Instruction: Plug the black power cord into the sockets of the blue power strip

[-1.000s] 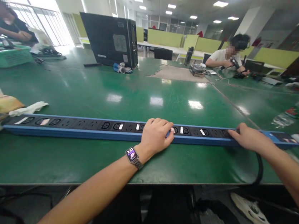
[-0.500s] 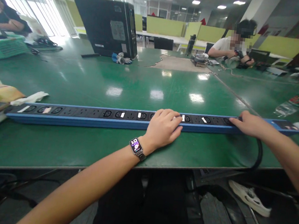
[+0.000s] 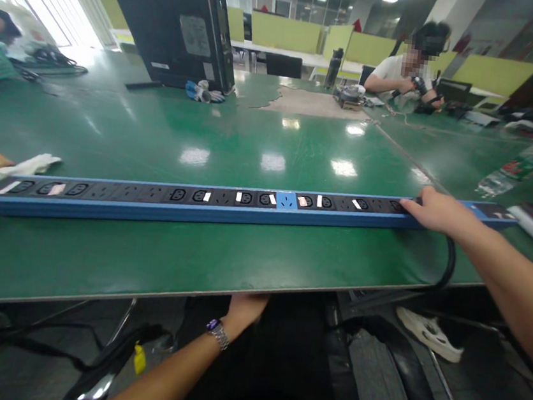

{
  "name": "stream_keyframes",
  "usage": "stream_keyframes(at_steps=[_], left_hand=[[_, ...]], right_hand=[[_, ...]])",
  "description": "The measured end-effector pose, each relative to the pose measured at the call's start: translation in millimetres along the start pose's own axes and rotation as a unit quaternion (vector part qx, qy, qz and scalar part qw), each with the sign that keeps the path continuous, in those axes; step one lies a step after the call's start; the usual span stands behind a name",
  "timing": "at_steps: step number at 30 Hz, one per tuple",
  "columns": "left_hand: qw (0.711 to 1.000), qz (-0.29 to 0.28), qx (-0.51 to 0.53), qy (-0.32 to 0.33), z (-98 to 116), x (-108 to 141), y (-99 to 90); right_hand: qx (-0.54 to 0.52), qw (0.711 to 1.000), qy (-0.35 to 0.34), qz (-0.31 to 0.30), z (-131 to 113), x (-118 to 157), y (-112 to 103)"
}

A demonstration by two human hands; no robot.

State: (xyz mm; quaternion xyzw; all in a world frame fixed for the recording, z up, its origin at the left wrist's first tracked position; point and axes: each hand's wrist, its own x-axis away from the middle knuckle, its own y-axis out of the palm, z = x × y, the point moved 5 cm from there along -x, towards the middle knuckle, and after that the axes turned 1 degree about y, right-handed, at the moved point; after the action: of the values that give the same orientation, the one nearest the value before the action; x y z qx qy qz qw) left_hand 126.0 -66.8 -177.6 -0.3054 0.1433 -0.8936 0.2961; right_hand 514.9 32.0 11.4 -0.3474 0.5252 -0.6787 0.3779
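Note:
A long blue power strip [image 3: 159, 215] with black sockets, one blue socket and several small white stickers lies across the table. My right hand [image 3: 438, 210] is closed over its right part, thumb on the socket face and fingers toward the far side, partly hidden. Beneath that wrist a black cable [image 3: 450, 266] curves down toward the table's front edge. My left hand [image 3: 245, 308], with a watch [image 3: 217, 334] on the wrist, reaches under the front edge above my lap. Its fingers are hidden by the tabletop, so whatever they touch cannot be seen.
On the green table [image 3: 159, 127] stand a black computer tower [image 3: 170, 28], gloves [image 3: 204, 92] and a plastic bottle [image 3: 515, 165]. Across it a co-worker [image 3: 406, 74] handles something. A white shoe [image 3: 429, 334] shows below at right.
My left hand has left the power strip and dropped below the table's front edge, uncovering the blue socket. My right hand stays on the strip. The view has shifted slightly.

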Motion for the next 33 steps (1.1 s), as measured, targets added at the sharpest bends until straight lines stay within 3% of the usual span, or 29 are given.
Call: stream_keyframes(at_steps=[3,5,8,10,12,13,14,15,16,17,19,20,21,23,25,28,33], left_hand=[[0.999,-0.014,-0.029,0.028,11,11,17.5],[0.99,-0.015,-0.126,0.056,19,13,29.6],[0.978,0.055,-0.197,0.046,20,15,18.9],[0.973,0.055,-0.215,0.056,28,27,6.0],[0.969,-0.021,-0.212,0.128,53,47,-2.1],[0.941,-0.122,-0.185,0.254,78,64,-0.9],[0.905,-0.177,-0.137,0.362,105,80,-8.3],[0.882,-0.17,-0.094,0.43,130,90,-24.6],[0.876,-0.126,-0.081,0.458,151,91,-45.7],[0.878,-0.049,-0.092,0.466,168,86,-70.6],[0.872,0.176,-0.17,0.424,186,64,-126.4],[0.856,0.263,-0.227,0.383,187,51,-149.9],[0.843,0.31,-0.286,0.335,184,35,-167.8],[0.833,0.333,-0.372,0.239,168,6,-189.5],[0.834,0.318,-0.415,0.179,151,-11,-195.2],[0.828,0.291,-0.446,0.178,141,-14,-186.8],[0.814,0.294,-0.464,0.189,145,-8,-180.0]], right_hand=[[-0.001,1.0,-0.005,-0.001,-1,2,-1],[-0.003,1.0,-0.01,-0.004,-2,2,-1],[-0.01,1.0,-0.008,-0.007,-2,2,-1],[-0.016,1.0,-0.004,-0.009,-1,1,-2],[-0.024,1.0,-0.005,-0.014,-2,1,-2],[-0.028,0.999,-0.007,-0.019,-2,1,-3],[-0.03,0.999,-0.012,-0.024,-3,2,-3],[-0.031,0.999,-0.016,-0.028,-4,3,-4],[-0.031,0.999,-0.021,-0.032,-4,4,-5],[-0.03,0.999,-0.024,-0.033,-5,6,-5],[-0.027,0.999,-0.026,-0.03,-5,7,-6],[-0.027,0.999,-0.029,-0.026,-5,7,-6],[-0.026,0.999,-0.032,-0.022,-5,7,-6],[-0.025,0.999,-0.04,-0.018,-4,5,-3],[-0.026,0.999,-0.043,-0.018,-2,2,0],[-0.028,0.999,-0.042,-0.018,1,-3,4],[-0.022,0.999,-0.036,-0.02,1,-3,5]])
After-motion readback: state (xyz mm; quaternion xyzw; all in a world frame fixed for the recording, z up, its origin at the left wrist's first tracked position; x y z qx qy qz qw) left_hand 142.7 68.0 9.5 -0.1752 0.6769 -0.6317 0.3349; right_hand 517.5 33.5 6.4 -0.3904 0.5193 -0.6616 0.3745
